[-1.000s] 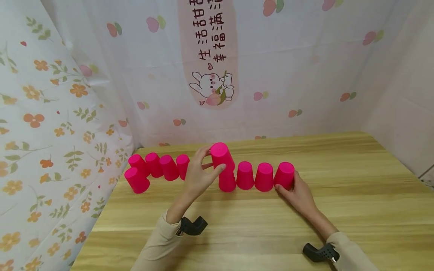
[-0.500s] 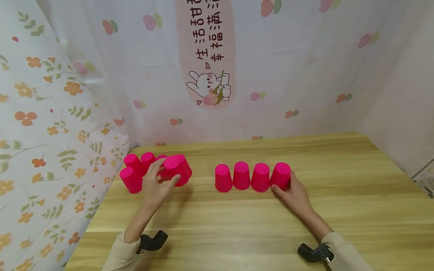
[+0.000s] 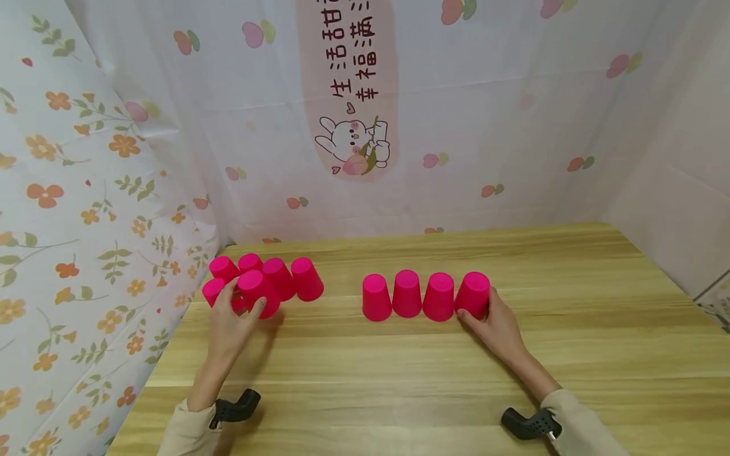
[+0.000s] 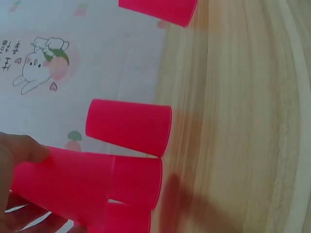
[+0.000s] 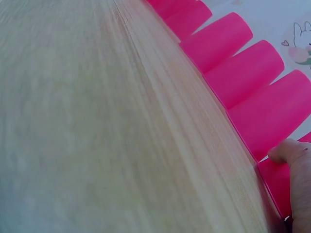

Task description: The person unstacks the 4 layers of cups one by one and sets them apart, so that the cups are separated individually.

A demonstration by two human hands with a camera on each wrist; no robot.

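Note:
My left hand (image 3: 228, 326) grips an upside-down pink plastic cup (image 3: 253, 288) at the left group, thumb on its near side. In the left wrist view this held cup (image 4: 68, 179) is clear of the tabletop and overlaps the cups behind it. My right hand (image 3: 497, 329) holds the rightmost pink cup (image 3: 474, 291), which stands mouth-down at the end of a row. In the right wrist view my thumb (image 5: 286, 151) lies against that end cup (image 5: 276, 182). Left of it in the row stand three more upturned cups, one of them the leftmost cup (image 3: 376, 299).
Several upturned pink cups form the left group, with a front cup (image 3: 213, 290) and a right-end cup (image 3: 307, 280). A wooden table (image 3: 365, 386) bears everything. Printed cloth (image 3: 245, 126) hangs behind and along the left. Each wrist wears a black device (image 3: 236, 408).
My left hand has carried its cup leftward from over the leftmost cup of the right row to the left group, lower than before. My right hand keeps its hold on the end cup.

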